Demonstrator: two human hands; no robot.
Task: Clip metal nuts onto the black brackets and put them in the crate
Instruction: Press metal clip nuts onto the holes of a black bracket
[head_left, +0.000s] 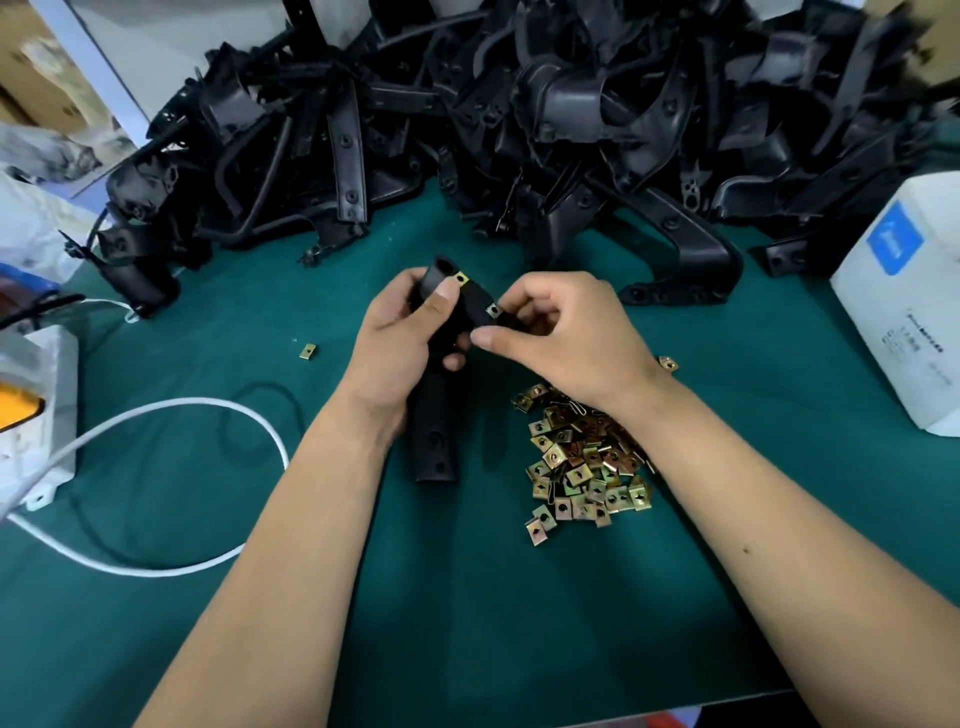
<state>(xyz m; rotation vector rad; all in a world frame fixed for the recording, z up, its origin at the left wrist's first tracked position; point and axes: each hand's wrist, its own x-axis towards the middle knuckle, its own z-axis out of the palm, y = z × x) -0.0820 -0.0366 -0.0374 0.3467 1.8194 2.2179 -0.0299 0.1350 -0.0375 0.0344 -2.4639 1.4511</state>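
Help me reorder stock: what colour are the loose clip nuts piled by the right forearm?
Brassy yellow-gold, some tinged bronze; the pile of clip nuts shows in the head view.

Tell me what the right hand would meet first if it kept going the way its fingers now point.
The right hand points leftward, and its fingers already pinch the held bracket beside a clipped nut. Going on, it would probably press into that bracket, then the left hand behind it; depth is unclear.

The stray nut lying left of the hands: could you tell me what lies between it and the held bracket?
In the head view, only bare green mat separates the stray nut from the bracket.
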